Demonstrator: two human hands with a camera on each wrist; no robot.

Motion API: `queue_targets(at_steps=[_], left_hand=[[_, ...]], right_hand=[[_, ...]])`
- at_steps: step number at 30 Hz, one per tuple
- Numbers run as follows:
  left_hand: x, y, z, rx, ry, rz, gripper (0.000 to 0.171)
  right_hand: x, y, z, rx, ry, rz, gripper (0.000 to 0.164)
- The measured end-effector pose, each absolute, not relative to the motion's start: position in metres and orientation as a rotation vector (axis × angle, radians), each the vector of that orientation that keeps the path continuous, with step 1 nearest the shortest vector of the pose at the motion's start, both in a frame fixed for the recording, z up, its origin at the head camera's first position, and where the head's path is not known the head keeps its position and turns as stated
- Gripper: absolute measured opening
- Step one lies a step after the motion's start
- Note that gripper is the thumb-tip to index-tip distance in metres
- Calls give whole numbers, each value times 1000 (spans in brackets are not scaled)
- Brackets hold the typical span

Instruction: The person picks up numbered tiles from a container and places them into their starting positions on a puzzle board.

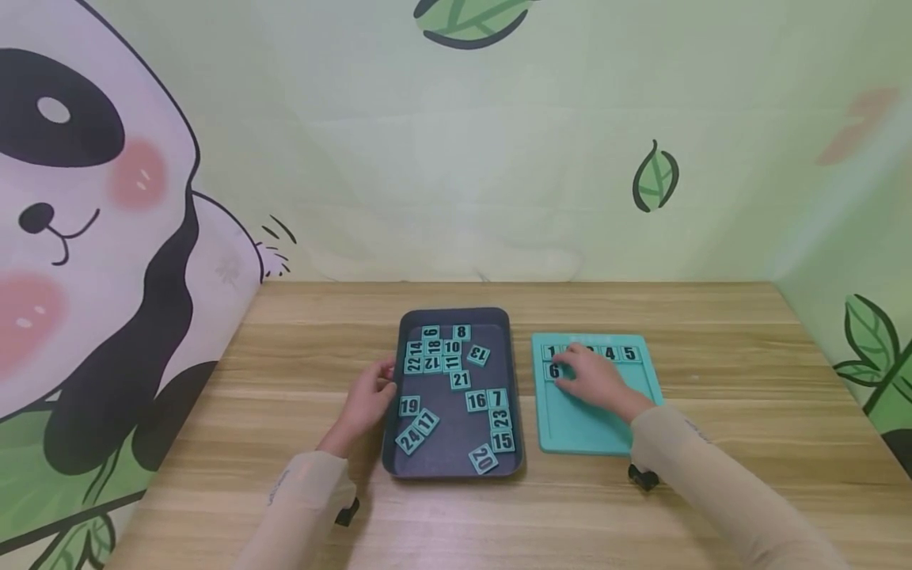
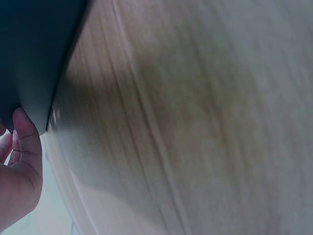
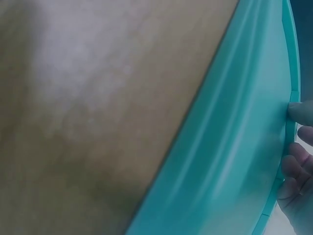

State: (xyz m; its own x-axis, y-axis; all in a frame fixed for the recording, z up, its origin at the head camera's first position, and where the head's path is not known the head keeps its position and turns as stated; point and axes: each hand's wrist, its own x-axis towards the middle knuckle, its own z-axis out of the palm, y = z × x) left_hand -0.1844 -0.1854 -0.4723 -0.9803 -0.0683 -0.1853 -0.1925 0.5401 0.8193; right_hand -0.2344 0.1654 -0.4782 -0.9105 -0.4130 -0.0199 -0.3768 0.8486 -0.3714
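Note:
My right hand is over the turquoise tray-like board, thumb and forefinger at the edges of a number tile marked 6. That tile lies flat below tile 1 at the board's left side. Behind the hand runs a top row of tiles, partly covered, with 4 and 5 showing at its right end. At the left side of the dark tray, my left hand touches the outer wall with loosely bent fingers. In the left wrist view its thumb lies against the tray.
Several loose number tiles lie in the dark tray, among them 7, 8 and 20. Tray and board stand side by side on a wooden table. A cloth backdrop with a panda and leaves hangs behind.

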Motion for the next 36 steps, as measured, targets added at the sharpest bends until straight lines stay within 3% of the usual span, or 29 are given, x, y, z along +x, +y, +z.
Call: queue_targets(at_steps=[36], left_hand=[[-183, -186, -472, -230, 2616, 1438, 41]], right_hand=[[-243, 135, -457, -737, 2919, -646, 40]])
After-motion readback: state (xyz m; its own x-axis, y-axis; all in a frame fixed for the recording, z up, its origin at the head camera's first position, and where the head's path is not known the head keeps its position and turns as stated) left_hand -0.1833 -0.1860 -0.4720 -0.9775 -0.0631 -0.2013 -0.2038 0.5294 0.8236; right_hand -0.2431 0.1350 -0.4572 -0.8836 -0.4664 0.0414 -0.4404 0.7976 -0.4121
